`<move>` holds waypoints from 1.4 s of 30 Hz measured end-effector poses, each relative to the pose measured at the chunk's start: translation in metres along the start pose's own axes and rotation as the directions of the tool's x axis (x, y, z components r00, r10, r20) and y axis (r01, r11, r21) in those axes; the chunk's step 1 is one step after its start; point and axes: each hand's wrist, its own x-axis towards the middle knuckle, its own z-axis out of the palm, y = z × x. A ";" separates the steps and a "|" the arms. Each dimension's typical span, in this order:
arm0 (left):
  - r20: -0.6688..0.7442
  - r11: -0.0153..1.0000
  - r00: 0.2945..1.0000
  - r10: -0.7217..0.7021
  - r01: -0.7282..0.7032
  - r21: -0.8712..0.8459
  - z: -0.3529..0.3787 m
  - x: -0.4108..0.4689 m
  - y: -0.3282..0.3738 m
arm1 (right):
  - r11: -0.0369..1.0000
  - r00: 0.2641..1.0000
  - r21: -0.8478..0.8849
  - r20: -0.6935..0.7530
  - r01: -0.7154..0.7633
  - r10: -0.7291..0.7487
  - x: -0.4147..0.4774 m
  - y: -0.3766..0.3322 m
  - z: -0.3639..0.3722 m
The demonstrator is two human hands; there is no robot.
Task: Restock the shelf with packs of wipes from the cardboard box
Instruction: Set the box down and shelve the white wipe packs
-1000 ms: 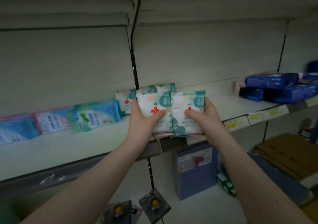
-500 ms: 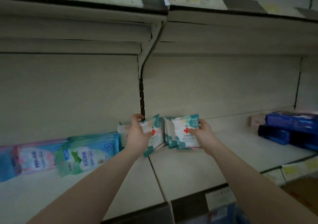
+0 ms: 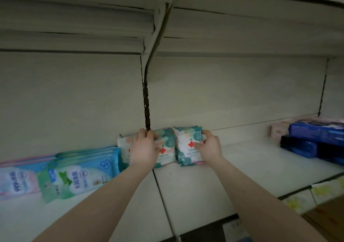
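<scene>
Beside the dark slotted upright [image 3: 146,109], the left hand [image 3: 143,149] grips one white-and-teal soft wipes pack [image 3: 167,155] and the right hand [image 3: 209,147] grips a second pack [image 3: 184,153]. Seat both squarely upright on the pale metal shelf [image 3: 204,195] before releasing.

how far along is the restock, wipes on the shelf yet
Done: a few white-and-teal packs stand at the back of the shelf. In hand: the left hand grips the left pack and the right hand the right pack, both upright against that row. Left: letting go; further packs to fetch do not show.
</scene>
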 end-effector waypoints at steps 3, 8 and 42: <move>0.021 0.977 0.999 0.027 -0.031 0.213 0.000 0.005 0.002 | 0.999 1.000 0.032 -0.026 -0.004 0.005 -0.001 -0.003 0.002; 0.007 0.958 1.000 -0.023 0.020 0.286 0.002 0.014 0.007 | 0.997 0.997 0.016 0.005 -0.082 0.082 -0.007 -0.006 0.003; 0.207 0.212 0.877 0.433 0.124 -0.969 0.006 -0.304 0.249 | 0.890 0.931 0.447 -0.355 0.086 0.088 -0.316 0.160 -0.225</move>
